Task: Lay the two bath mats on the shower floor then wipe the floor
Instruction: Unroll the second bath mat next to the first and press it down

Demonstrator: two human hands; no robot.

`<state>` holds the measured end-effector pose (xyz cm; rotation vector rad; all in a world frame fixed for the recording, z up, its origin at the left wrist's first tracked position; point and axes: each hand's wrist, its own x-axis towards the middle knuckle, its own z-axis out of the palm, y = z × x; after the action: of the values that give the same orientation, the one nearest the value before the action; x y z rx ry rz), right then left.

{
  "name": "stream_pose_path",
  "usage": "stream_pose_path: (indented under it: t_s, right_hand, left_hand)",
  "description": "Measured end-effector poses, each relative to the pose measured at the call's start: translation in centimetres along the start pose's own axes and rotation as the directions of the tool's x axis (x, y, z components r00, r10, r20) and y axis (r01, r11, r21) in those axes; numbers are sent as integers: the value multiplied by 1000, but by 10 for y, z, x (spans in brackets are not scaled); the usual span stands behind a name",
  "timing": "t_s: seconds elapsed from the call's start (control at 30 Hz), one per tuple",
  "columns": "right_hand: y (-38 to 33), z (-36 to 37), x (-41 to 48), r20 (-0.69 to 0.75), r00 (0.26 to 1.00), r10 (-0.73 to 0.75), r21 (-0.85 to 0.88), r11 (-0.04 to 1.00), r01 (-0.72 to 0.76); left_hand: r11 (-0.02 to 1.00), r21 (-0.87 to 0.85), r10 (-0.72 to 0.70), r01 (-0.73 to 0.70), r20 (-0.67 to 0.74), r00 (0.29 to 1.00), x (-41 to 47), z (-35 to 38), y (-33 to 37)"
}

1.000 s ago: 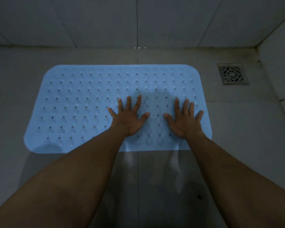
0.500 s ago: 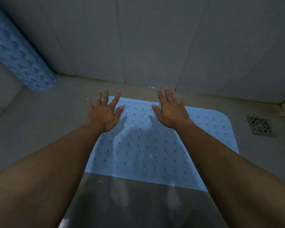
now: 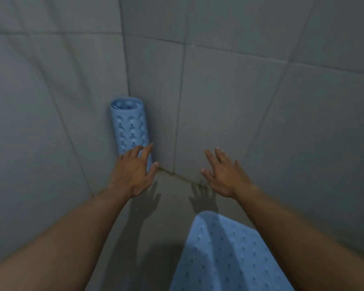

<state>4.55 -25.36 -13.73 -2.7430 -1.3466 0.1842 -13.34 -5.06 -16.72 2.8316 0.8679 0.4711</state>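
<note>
Tiled walls [image 3: 229,91] fill most of the view, grey and dim, meeting in a corner whose seam runs down to the shower floor [image 3: 156,223]. Dark grout marks the joint where the right-hand wall meets the floor.

Next in size is the flat bath mat [image 3: 225,255], pale blue with rows of small holes, spread on the floor at the lower right. Its rounded corner points up toward the wall corner, and its right side is covered by the right forearm.

The rolled bath mat [image 3: 130,127] stands on end in the corner, a pale blue cylinder with dimpled suction cups on its outer face. Its long axis runs upright along the corner seam, leaning against the wall, with the open spiral end at the top. Its lower end is hidden behind the left hand.

The left hand [image 3: 132,173] is open, fingers spread and slightly curved, lying over the lower part of the roll; whether the fingers actually touch it cannot be told, and they have not closed around it. The right hand [image 3: 225,175] is also open and empty, fingers splayed, held above the floor well to the right of the roll and just beyond the flat mat's corner. Both hands cast shadows on the floor.
</note>
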Motion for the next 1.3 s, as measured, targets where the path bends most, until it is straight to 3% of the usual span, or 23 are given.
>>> stream_pose_path:
  t_s: [0.17, 0.4, 0.47, 0.57, 0.63, 0.77, 0.9, 1.07, 1.2, 1.3]
  right_hand:
    - [-68, -39, 67, -4, 996, -88, 39, 995, 88]
    - [-125, -40, 150, -48, 980, -194, 255, 946, 200]
    - [-139, -36, 175, -56, 978, -201, 336, 919, 208]
    - [-156, -32, 204, -97, 978, -187, 542, 814, 210]
    - [-167, -26, 221, -94, 986, -141, 677, 717, 167]
    - [-177, -3, 255, 35, 998, -55, 847, 531, -1]
    - [-179, -14, 235, 184, 983, -25, 847, 512, -145]
    - [-155, -8, 222, 409, 908, -90, 880, 300, -367]
    - [-133, -2, 210, 488, 861, -141, 868, 175, -464]
    - [-117, 1, 195, 536, 831, -145, 842, 168, -513]
  left_hand:
    - [992, -85, -101, 96, -61, 993, 38, -38, -57]
    - [930, -234, -279, 282, 48, 959, 75, -22, -80]
    - [847, -342, -392, 407, 117, 913, 83, -5, -86]
    - [635, -543, -509, 549, 241, 826, 94, 19, -89]
    - [494, -640, -513, 589, 332, 792, 104, 30, -91]
    - [374, -731, -470, 571, 381, 796, 119, 53, -104]
    - [147, -783, -456, 605, 489, 744, 116, 37, -89]
    - [-78, -781, -423, 620, 589, 688, 107, 29, -86]
    - [-185, -742, -336, 644, 664, 668, 94, 24, -89]
    - [-263, -696, -284, 668, 717, 636, 83, 20, -89]
